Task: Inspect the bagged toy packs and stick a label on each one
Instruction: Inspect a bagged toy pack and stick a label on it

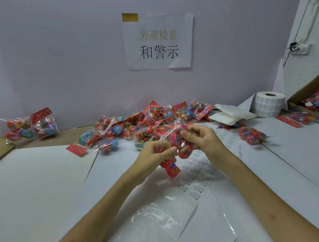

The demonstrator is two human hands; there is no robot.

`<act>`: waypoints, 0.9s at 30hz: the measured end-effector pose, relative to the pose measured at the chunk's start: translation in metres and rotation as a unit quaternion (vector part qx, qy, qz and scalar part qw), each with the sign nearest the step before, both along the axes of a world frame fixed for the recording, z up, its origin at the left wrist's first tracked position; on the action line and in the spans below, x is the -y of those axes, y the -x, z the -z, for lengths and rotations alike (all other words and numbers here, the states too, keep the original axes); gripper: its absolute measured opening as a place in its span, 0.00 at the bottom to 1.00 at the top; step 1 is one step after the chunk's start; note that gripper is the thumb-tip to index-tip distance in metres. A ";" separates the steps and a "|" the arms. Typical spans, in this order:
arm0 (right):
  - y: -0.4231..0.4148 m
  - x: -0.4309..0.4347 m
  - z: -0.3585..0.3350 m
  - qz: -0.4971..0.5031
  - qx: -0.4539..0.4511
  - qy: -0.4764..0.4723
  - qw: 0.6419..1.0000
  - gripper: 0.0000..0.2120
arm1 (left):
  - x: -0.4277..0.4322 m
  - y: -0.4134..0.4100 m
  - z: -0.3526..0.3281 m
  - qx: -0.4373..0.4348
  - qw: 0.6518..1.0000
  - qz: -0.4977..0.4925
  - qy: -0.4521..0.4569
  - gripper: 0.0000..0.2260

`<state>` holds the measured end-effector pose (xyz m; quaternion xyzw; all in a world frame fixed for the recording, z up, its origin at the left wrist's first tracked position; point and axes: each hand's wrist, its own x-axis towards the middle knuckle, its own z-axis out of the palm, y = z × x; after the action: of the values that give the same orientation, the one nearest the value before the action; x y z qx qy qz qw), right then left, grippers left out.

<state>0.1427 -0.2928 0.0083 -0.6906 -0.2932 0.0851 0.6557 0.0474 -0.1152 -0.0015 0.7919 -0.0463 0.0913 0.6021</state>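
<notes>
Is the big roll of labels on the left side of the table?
No, the roll of labels stands at the far right, beside white pads.

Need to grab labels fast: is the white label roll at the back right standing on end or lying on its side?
Standing on end: the label roll shows its core hole facing up.

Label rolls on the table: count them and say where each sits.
1. The label roll stands at the far right of the table, just right of the white pads. Others may lie hidden behind the cardboard box.
</notes>
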 end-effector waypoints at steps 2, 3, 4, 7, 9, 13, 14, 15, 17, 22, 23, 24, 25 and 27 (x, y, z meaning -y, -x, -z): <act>0.000 0.000 0.000 0.002 0.003 -0.006 1.000 0.20 | 0.000 0.000 0.001 -0.007 1.000 -0.001 -0.009 0.11; 0.000 0.001 -0.001 0.002 0.004 -0.009 1.000 0.19 | 0.000 0.001 0.001 -0.011 1.000 -0.002 -0.016 0.11; -0.001 0.001 -0.001 0.001 0.005 -0.011 1.000 0.19 | 0.000 0.001 0.001 -0.017 1.000 0.000 -0.025 0.10; -0.002 0.003 -0.001 -0.005 0.006 -0.009 1.000 0.18 | -0.001 0.001 0.000 -0.037 0.998 0.012 -0.043 0.12; -0.002 0.002 -0.001 -0.009 0.009 0.001 1.000 0.19 | -0.001 0.001 0.000 -0.048 0.998 0.023 -0.031 0.14; 0.000 0.001 0.000 -0.022 -0.002 0.011 1.000 0.21 | -0.001 0.001 0.001 -0.038 0.999 0.025 0.010 0.15; -0.001 0.001 -0.001 -0.023 -0.006 0.008 1.000 0.23 | -0.002 0.001 0.000 -0.032 0.999 0.016 0.020 0.14; -0.001 0.001 -0.001 -0.025 -0.013 0.006 1.000 0.24 | -0.003 0.001 0.000 -0.028 0.999 0.004 0.029 0.13; -0.002 0.002 -0.003 -0.033 -0.040 0.009 0.999 0.29 | -0.004 0.000 -0.002 -0.021 0.998 -0.023 0.046 0.10; 0.007 -0.001 0.001 -0.107 -0.032 0.099 0.989 0.21 | -0.004 -0.002 -0.001 0.002 0.995 -0.069 0.072 0.13; 0.009 -0.003 0.002 -0.111 -0.024 0.107 0.988 0.17 | -0.004 -0.002 -0.001 0.004 0.995 -0.074 0.073 0.13; 0.010 -0.005 0.003 -0.104 -0.017 0.107 0.989 0.15 | -0.004 -0.002 -0.001 0.003 0.994 -0.077 0.074 0.13; 0.010 -0.007 0.004 -0.091 -0.011 0.104 0.990 0.14 | -0.004 -0.002 -0.001 0.001 0.994 -0.078 0.076 0.13; 0.010 -0.008 0.005 -0.072 -0.001 0.096 0.993 0.13 | -0.004 -0.003 -0.002 0.000 0.994 -0.078 0.076 0.13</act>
<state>0.1331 -0.2848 0.0037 -0.7274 -0.3325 0.1607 0.5784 0.0500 -0.1111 0.0002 0.7451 0.0229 0.1413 0.6514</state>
